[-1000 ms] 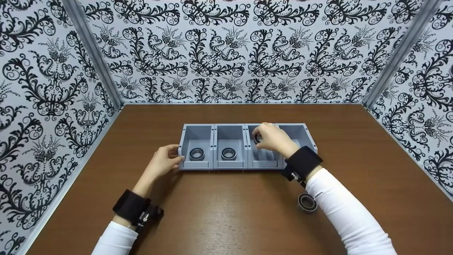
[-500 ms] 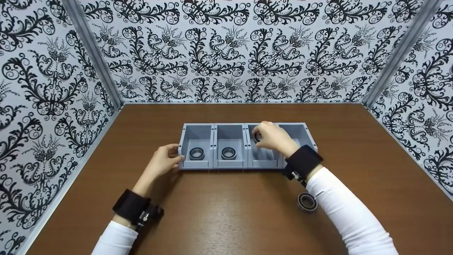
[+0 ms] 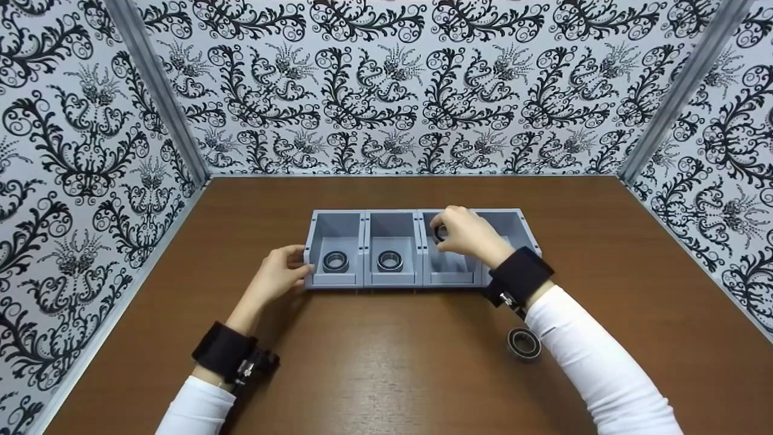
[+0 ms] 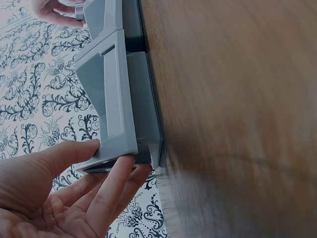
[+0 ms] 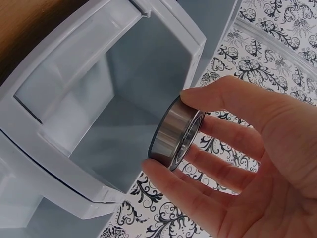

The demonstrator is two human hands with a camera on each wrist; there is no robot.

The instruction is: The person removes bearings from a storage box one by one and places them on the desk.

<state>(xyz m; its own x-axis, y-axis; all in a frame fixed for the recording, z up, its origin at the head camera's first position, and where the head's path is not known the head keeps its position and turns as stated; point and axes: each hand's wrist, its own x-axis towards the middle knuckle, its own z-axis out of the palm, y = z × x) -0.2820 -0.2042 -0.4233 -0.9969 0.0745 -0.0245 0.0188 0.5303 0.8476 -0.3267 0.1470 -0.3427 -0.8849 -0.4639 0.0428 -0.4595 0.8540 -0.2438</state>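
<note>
A row of joined grey bins (image 3: 392, 280) stands on the table. My left hand (image 3: 279, 273) grips the outer wall of the leftmost bin, thumb on the rim and fingers along the side in the left wrist view. My right hand (image 3: 468, 234) pinches a ball bearing (image 5: 174, 130) by its outer ring between thumb and fingertip, over the third bin from the left. In the right wrist view the bearing is tilted on edge at the bin's opening. One bearing (image 3: 336, 262) lies in the leftmost bin and another bearing (image 3: 390, 261) in the second. The right hand partly hides the rightmost bin.
Another bearing (image 3: 524, 344) lies on the brown wooden table (image 3: 374, 362), beside the right sleeve. Patterned wall panels (image 3: 386, 90) enclose the table at the back and both sides. Each wrist wears a black strap (image 3: 520, 275) with a small camera.
Almost nothing differs. Both hands keep their places, the right still holding the bearing over the third bin, with only a slight shift of the right forearm.
</note>
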